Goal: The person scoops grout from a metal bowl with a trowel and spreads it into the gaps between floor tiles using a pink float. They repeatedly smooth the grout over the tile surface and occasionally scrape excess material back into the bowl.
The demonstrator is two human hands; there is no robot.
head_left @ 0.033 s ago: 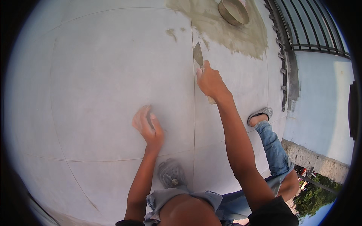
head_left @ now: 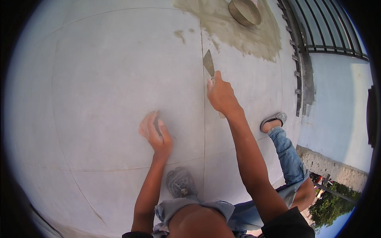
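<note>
My right hand (head_left: 224, 95) is closed round the handle of a small pointed trowel (head_left: 208, 64). Its blade points away from me and lies along a joint line between large pale floor tiles (head_left: 107, 87). My left hand (head_left: 155, 135) is low over the tile to the left of that joint, slightly blurred, fingers loosely curved and thumb apart. A dark patch shows between thumb and fingers; it looks like shadow. Beyond the trowel, a wet grey-brown smear of mortar or grout (head_left: 262, 41) covers the floor, and a round bowl (head_left: 247, 14) stands tilted in it.
My grey clog-covered left foot (head_left: 180, 182) is near my left forearm; my right foot (head_left: 274, 121) is out to the right. A dark metal track (head_left: 297, 75), a barred railing (head_left: 331, 27) and a pale blue wall (head_left: 337, 107) border the right side. Small grout spots (head_left: 179, 35) dot the tile.
My right hand and the trowel have slid slightly toward me along the joint. My left hand has stayed in place.
</note>
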